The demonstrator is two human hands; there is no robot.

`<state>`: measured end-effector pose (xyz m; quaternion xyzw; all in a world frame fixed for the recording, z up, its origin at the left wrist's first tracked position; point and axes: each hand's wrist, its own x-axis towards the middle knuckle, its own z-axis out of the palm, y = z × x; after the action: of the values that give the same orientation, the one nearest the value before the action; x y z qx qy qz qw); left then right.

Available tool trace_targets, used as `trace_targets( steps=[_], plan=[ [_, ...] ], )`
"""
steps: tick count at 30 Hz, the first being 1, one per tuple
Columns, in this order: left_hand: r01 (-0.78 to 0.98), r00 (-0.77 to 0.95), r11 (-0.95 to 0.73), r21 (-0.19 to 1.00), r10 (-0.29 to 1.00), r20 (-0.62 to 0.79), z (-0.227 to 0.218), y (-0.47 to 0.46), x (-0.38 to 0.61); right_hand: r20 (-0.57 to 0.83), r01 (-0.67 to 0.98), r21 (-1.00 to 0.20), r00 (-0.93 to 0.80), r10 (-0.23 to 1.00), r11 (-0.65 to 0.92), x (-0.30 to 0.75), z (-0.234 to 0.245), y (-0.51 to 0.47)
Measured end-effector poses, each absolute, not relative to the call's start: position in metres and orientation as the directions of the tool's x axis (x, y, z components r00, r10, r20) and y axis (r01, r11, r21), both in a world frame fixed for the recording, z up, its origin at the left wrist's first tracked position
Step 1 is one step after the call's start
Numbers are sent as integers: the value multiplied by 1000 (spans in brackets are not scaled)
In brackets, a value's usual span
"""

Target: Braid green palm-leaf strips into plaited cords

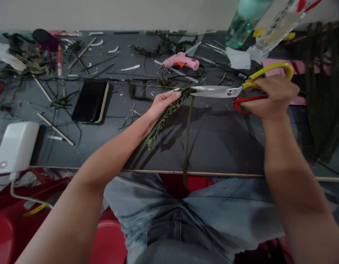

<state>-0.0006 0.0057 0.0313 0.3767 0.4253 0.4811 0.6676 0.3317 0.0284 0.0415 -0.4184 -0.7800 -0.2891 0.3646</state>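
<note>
My left hand (162,104) pinches the upper end of a braided green leaf strip (164,119) that slants down toward the table's near edge. My right hand (269,97) grips scissors (221,91) with one yellow and one red handle. The steel blades point left and meet the top of the braid beside my left fingertips. One loose leaf strand (187,139) hangs from the braid's tip straight down over the table edge.
A dark table (227,146) is littered with leaf scraps and sticks. On it lie a black phone (89,101), a pink glue gun (181,60), a white power bank (15,146), bottles (246,22) and palm fronds (325,91) at right.
</note>
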Motion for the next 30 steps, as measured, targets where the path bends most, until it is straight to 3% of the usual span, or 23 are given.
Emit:
trace_targets(
  steps=[3, 5, 14, 20, 30],
  plan=[
    [-268, 167, 276, 923, 957, -237, 33, 5, -1, 842, 816, 232, -441, 310, 529, 326, 43, 29],
    [-239, 173, 283, 929, 954, -246, 34, 5, -1, 839, 808, 252, -457, 296, 533, 325, 42, 29],
    [-204, 152, 271, 941, 958, -243, 32, 5, -1, 775, 895, 69, -326, 542, 441, 329, 35, 31],
    [-219, 153, 259, 941, 961, -229, 31, 6, 0, 660, 924, -30, -269, 702, 382, 322, 35, 27],
    [-254, 152, 298, 920, 952, -266, 40, -2, 1, 632, 937, -26, -254, 732, 347, 304, 35, 20]
  ],
)
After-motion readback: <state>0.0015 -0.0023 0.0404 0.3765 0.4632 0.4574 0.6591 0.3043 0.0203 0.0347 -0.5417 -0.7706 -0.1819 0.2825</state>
